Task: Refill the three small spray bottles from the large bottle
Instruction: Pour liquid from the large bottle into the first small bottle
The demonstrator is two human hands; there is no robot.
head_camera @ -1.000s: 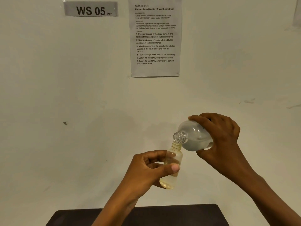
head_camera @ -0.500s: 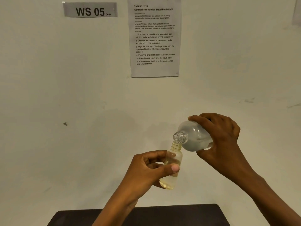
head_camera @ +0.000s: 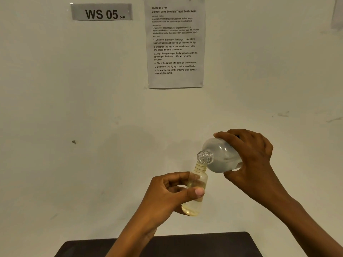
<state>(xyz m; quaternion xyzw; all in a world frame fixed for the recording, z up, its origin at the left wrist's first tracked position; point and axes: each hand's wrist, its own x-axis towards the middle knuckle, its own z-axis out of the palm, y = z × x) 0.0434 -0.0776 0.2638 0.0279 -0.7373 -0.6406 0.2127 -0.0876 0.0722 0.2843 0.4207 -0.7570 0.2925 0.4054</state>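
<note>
My left hand (head_camera: 167, 193) grips a small clear bottle (head_camera: 196, 184) with no cap on it, held upright in the air with yellowish liquid in it. My right hand (head_camera: 248, 164) holds the large clear bottle (head_camera: 220, 156) by its base, tipped down to the left. The large bottle's open threaded neck sits right over the small bottle's mouth. No other small bottles or caps are in view.
A dark table (head_camera: 204, 245) shows only at the bottom edge, below my hands. Behind is a pale wall with a printed instruction sheet (head_camera: 175, 43) and a "WS 05" label (head_camera: 101, 12).
</note>
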